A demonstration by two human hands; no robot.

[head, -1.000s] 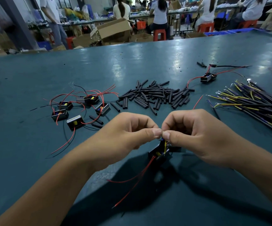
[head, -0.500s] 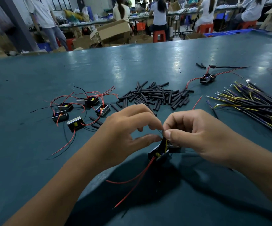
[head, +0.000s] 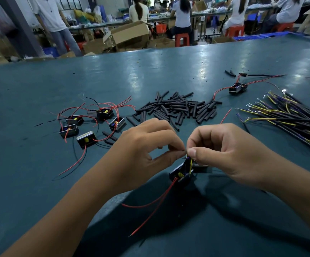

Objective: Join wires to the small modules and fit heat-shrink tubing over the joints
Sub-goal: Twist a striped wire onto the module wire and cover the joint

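Hands unchanged over module (head: 181, 172), left hand (head: 143, 153) and right hand (head: 224, 153) still pinching its wire ends, fingertips meeting.

Both hands, left hand (head: 143, 154) and right hand (head: 230, 153), pinch fine wire ends above a black module (head: 181, 173); tubing pile (head: 178, 108) lies behind on the desk (head: 39, 182).

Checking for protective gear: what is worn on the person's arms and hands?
Nothing visible: the left hand and right hand are bare, with no gloves, rings, watch or wrist strap, and both forearms are uncovered, with no sleeve in view.
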